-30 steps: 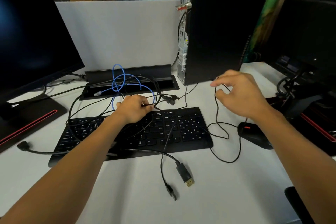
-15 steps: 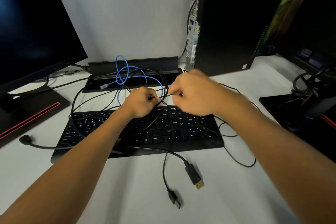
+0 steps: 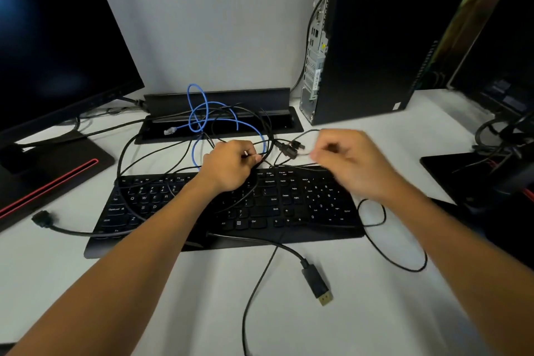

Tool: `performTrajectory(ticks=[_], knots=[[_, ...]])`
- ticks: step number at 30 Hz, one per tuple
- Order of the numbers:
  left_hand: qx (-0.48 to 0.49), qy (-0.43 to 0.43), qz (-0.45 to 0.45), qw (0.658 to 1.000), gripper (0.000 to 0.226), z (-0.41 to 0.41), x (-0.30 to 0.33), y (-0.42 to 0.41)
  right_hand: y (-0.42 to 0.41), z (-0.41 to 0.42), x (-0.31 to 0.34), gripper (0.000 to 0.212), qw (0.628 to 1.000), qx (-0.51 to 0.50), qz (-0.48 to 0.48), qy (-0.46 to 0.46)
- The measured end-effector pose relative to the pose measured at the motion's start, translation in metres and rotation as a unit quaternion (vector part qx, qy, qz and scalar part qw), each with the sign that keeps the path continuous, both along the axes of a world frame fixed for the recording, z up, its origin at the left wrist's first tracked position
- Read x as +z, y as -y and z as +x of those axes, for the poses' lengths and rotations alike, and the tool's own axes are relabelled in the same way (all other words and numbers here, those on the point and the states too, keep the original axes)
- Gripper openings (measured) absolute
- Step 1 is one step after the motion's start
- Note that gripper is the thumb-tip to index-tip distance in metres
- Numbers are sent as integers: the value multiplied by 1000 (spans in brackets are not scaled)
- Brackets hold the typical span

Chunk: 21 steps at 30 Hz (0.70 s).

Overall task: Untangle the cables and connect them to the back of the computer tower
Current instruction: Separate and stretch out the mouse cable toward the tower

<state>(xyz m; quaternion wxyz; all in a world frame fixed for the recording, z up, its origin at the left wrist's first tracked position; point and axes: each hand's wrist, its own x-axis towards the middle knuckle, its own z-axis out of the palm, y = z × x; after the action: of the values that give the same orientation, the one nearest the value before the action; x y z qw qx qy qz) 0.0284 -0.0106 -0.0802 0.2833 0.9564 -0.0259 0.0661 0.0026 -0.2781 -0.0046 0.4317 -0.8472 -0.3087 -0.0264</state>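
The knot of thin black cables [image 3: 231, 124] with a looped blue network cable [image 3: 199, 113] lies just behind my black keyboard [image 3: 260, 205], spilling over its keys; my left hand [image 3: 228, 166] is curled round a bunch of black strands at the knot; my right hand [image 3: 346, 162] is blurred beside it, fingers curled, and whether it pinches a strand I cannot tell; these leads look light and limp, so I would grip near the plugs; the black computer tower [image 3: 375, 37] stands behind, ports facing left.

Black keyboard [image 3: 289, 211] on white desk [image 3: 361, 312], dark monitor [image 3: 57, 37] at left, grey partition [image 3: 216, 32] behind.
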Motion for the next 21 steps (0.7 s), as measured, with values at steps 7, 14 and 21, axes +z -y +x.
performTrajectory(ticks=[7,14,21], knots=[[0,-7,1,1000,18,-1,2,0,78,9,-8,52,964,-136,219,-64],[18,-28,2,999,20,-8,11,5,93,21,18,53,884,-98,445,-101],[13,60,197,978,60,-28,61,68,65,10,13,43,960,-107,253,-54]])
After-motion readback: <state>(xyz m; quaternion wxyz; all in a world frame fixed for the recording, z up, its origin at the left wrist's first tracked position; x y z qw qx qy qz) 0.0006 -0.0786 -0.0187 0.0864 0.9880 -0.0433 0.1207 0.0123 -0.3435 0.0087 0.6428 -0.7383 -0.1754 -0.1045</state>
